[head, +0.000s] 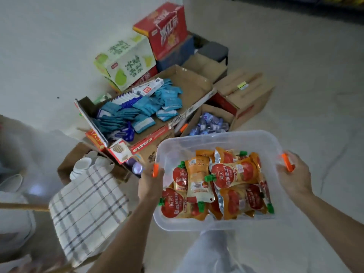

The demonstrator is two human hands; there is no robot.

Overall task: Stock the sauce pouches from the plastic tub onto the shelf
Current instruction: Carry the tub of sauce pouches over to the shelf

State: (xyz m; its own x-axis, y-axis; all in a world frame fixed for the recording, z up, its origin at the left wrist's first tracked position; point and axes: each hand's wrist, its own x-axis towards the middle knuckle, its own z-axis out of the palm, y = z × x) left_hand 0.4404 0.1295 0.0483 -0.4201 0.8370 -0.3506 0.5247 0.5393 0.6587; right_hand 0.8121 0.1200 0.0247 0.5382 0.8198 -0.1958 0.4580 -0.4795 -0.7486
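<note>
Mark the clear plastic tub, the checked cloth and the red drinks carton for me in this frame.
plastic tub (226, 137), head view, on its bare far rim.
checked cloth (88, 209), head view, middle of the fabric.
red drinks carton (167, 34), head view, on its printed front face.

The sauce pouches (214, 184) lie heaped in the plastic tub (216, 138); cardboard boxes (189, 89) stand behind it, a checked cloth (86, 209) to its left.

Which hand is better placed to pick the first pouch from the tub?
Neither yet: left hand and right hand both grip the tub by its orange handles. Marginally left, nearest the pouches; no shelf shows.
</note>
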